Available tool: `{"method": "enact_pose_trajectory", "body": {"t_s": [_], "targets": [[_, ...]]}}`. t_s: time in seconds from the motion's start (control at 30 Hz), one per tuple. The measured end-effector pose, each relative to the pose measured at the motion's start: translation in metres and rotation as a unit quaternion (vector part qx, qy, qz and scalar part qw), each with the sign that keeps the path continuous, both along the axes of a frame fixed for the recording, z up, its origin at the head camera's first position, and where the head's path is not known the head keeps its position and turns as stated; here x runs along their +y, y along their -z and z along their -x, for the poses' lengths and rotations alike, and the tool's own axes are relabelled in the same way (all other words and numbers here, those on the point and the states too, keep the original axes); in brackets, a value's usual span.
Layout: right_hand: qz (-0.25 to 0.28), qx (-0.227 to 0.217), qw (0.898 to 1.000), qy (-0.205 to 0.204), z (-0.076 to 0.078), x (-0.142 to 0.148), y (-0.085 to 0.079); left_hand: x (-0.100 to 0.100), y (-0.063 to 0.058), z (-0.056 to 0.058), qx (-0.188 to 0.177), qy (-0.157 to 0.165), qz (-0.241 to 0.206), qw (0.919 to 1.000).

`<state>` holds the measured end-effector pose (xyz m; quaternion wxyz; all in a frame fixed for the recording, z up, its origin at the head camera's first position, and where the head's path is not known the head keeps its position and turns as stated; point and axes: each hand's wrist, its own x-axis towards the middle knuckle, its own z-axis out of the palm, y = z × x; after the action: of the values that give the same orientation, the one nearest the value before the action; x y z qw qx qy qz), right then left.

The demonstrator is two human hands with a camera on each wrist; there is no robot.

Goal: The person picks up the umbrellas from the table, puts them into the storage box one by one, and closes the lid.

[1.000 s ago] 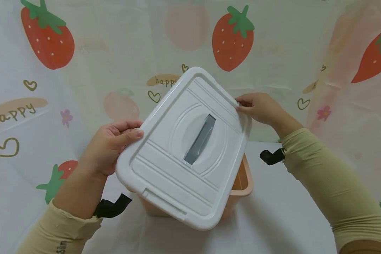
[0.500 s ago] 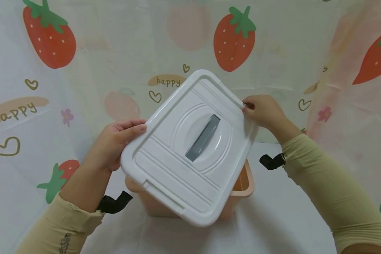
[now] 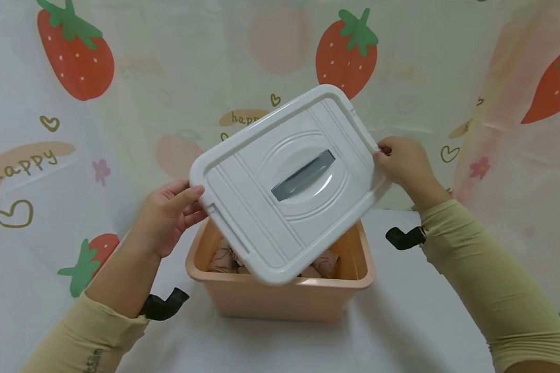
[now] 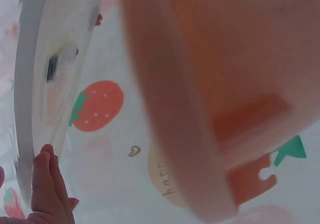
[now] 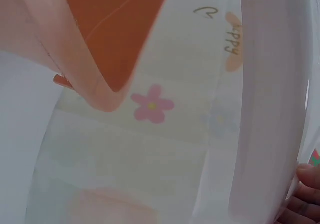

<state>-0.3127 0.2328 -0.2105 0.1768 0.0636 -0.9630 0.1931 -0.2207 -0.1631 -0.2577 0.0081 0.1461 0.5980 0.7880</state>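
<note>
A white plastic lid with a grey handle is held tilted above a peach storage bin. My left hand pinches its left corner, thumb on top and fingers behind. On the opposite side, my right hand grips the right edge. Pinkish-brown bundles with dark lines lie inside the bin, partly hidden by the lid. The left wrist view has the left fingers against the lid's underside, beside the bin's rim. In the right wrist view, the lid's border stands apart from the bin's corner.
The bin stands on a white-covered surface. Behind it hangs a sheet printed with strawberries, hearts and "happy" lettering. Black curved pieces stick out at both wrists.
The lid has turned and its near corner has risen, uncovering more of the bin and the bundles inside. Both hands keep hold; the right has shifted slightly to the right.
</note>
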Motion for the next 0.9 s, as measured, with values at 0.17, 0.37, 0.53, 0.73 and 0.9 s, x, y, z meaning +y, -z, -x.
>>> {"method": "enact_pose_trajectory", "body": {"t_s": [0.17, 0.37, 0.53, 0.73, 0.9], "targets": [[0.017, 0.017, 1.0, 0.01, -0.001, 0.005, 0.002, 0.007, 0.007, -0.001, -0.015, -0.006, 0.031, 0.9994], [0.041, 0.027, 0.999, 0.022, -0.003, 0.005, 0.006, 0.014, 0.013, 0.0, -0.006, -0.019, 0.077, 0.9968], [0.054, 0.006, 0.998, 0.027, -0.003, 0.003, 0.009, 0.016, 0.017, 0.002, 0.011, -0.049, 0.137, 0.9892], [0.063, -0.059, 0.996, 0.021, -0.008, 0.003, 0.009, 0.009, 0.016, 0.005, 0.022, -0.091, 0.236, 0.9673], [0.092, -0.12, 0.988, 0.005, -0.015, 0.003, 0.007, -0.003, 0.01, 0.009, 0.013, -0.083, 0.246, 0.9655]]}}
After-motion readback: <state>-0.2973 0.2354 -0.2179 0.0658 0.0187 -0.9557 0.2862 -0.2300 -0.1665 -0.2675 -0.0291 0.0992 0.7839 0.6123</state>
